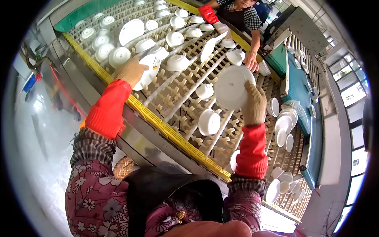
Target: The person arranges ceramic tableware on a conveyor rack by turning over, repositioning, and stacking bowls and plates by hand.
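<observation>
left hand [130,72]: outstretched at dish [148,75], fingers' grip unclear | right hand [255,103]: raised, clamped on plate [233,87]

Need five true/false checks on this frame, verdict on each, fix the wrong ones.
1. The right hand holds a white plate. True.
2. The left hand is over the teal belt. False: it is at a white dish on the pegged conveyor.
3. Both forearms wear red sleeve covers. True.
4. The conveyor's near rail is blue. False: it is yellow.
5. A co-worker is across the conveyor. True.
</observation>
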